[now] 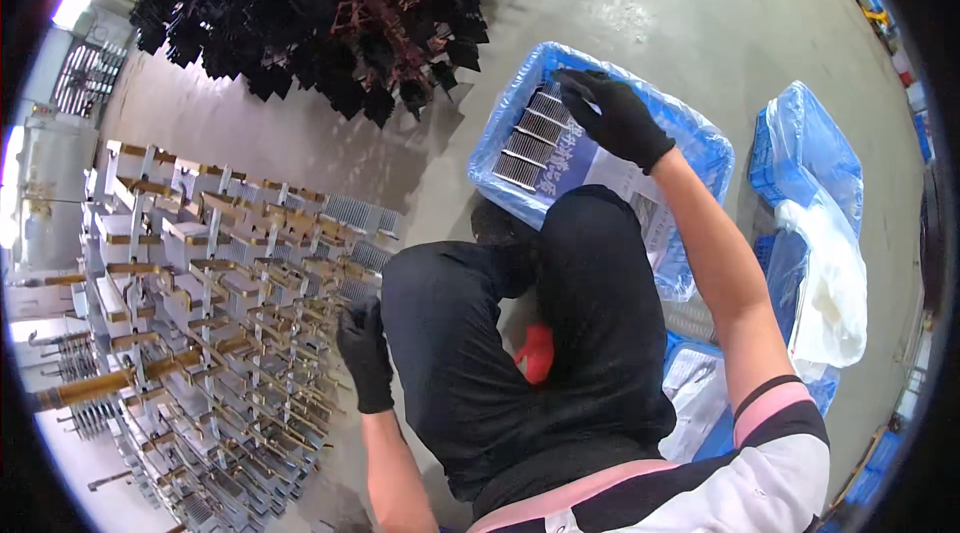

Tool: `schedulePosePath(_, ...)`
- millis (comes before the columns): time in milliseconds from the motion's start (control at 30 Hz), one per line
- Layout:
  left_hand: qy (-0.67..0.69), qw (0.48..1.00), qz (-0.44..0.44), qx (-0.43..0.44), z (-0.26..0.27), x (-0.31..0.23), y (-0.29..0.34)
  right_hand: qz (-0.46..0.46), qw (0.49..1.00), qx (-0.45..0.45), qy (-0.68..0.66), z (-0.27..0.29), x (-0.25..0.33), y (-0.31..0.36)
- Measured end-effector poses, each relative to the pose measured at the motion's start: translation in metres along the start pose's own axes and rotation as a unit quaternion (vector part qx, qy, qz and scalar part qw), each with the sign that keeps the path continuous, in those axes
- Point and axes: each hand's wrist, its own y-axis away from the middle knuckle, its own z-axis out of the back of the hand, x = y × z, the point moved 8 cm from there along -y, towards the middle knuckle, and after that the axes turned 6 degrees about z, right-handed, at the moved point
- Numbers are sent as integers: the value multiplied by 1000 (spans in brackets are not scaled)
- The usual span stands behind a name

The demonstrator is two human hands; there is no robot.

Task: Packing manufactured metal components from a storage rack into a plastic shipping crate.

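Observation:
My right hand (615,115), in a black glove, reaches over a blue crate (712,145) lined with clear plastic. Its thumb and fingers are apart, at the top end of a row of finned metal heat sinks (530,141). Whether the fingertips touch them is hard to see. Printed sheets (598,169) lie beside the heat sinks inside the crate. My left hand (364,353), also gloved in black, hangs low beside my left knee, close to a rack (215,233) hung with metal parts. Its fingers point toward the rack and are too dark to make out.
Another rack bearing many black parts (350,23) stands at the far left. To the right are a second lined blue crate (808,148) and crumpled white plastic (828,283). A blue container (700,383) sits beside my right leg. Something red (535,353) lies between my legs.

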Motion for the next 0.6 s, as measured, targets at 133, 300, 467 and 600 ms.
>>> schedulePosePath(133,410,888,-176,111,7,87,38,64,989,14,133,-73,15,0)
schedulePosePath(300,416,877,225,81,-26,104,65,-58,948,253,184,-198,-59,74)
schedulePosePath(467,390,869,287,105,-43,106,71,-69,957,209,190,-228,-84,74)
schedulePosePath(600,364,859,336,129,-57,107,75,-92,955,202,194,-237,-96,78)
